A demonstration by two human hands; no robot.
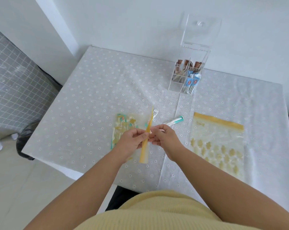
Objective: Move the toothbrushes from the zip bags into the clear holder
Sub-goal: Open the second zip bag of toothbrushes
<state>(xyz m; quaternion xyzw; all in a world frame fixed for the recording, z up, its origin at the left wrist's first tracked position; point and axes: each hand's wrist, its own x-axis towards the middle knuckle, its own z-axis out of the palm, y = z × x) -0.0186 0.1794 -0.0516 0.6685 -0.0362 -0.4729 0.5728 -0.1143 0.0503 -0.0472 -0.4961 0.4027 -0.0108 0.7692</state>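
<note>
Both hands met over the daisy-print tablecloth (94, 83): the left hand (132, 140) and the right hand (163, 136) each pinched the yellow zip strip of a zip bag (144, 143), held on edge so the strip ran toward the wall. Packaged toothbrushes (122, 125) in teal and cream wrappers showed through its clear film, though blur hid how many. One wrapped toothbrush (173, 121) lay loose beside the right hand. A second zip bag (218, 143), flat and star-printed, lay to the right. The clear holder (188, 75) stood further back, with packets in its compartments.
</note>
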